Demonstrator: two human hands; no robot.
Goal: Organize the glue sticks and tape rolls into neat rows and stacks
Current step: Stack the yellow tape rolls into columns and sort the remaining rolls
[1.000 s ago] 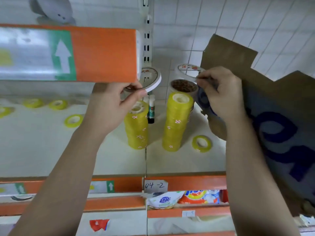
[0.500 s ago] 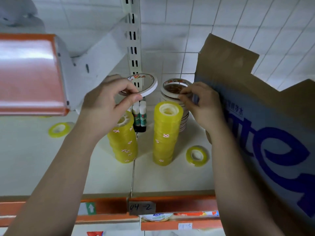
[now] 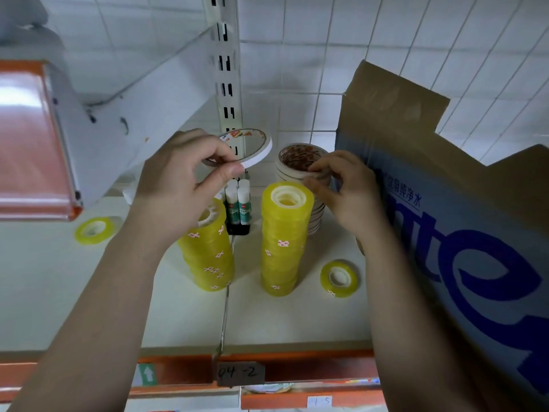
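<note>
My left hand (image 3: 181, 185) pinches a thin white tape roll (image 3: 255, 150) and holds it in the air above the shelf. My right hand (image 3: 347, 194) pinches the top roll of a stack of white tape rolls (image 3: 300, 162) at the back of the shelf. Two stacks of yellow tape rolls stand in front, one on the left (image 3: 209, 251) and a taller one on the right (image 3: 285, 236). Several glue sticks (image 3: 239, 203) stand upright between and behind the yellow stacks. Single yellow rolls lie flat at the right (image 3: 338, 278) and at the far left (image 3: 93, 230).
A tall cardboard box (image 3: 463, 221) with blue print stands against the right side of the white shelf (image 3: 297, 319). An upper shelf with an orange edge (image 3: 32, 141) overhangs at the left. A slotted upright rail (image 3: 227, 84) runs up the tiled back wall.
The view has drawn closer to the shelf. My right hand has come down onto the top of the white tape stack; my left hand keeps holding its white roll aloft.
</note>
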